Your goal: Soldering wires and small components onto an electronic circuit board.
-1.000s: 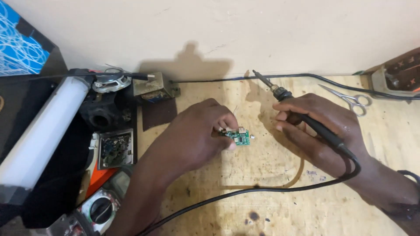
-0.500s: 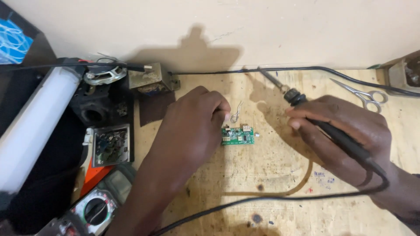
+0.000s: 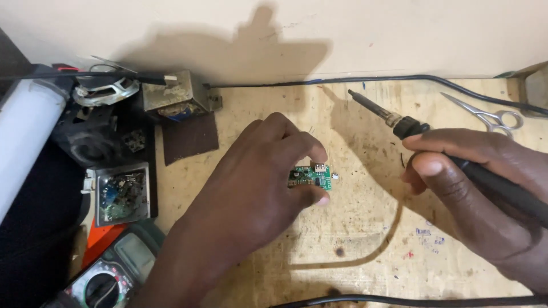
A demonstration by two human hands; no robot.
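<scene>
The left hand point(image 3: 257, 188) pinches a small green circuit board point(image 3: 311, 177) between thumb and fingertips, holding it low over the middle of the wooden worktop point(image 3: 365, 239). The right hand point(image 3: 479, 199) is wrapped closed around the black handle of a soldering iron point(image 3: 394, 121), whose tip points up and away to the left, well apart from the board. So the soldering looks not yet under way at this instant: board presented, iron lifted clear. Whether any joints on the board are already done I cannot tell; it is too small and partly hidden by the fingers.

Open wood lies between the hands and in front of the board. The left side is crowded: a multimeter point(image 3: 108, 279), a small tray of parts point(image 3: 121, 193) and a white tube lamp point(image 3: 25, 137). Scissors point(image 3: 491, 117) lie near the far right edge, a black cable point(image 3: 411, 78) runs along the wall, and another crosses the near edge.
</scene>
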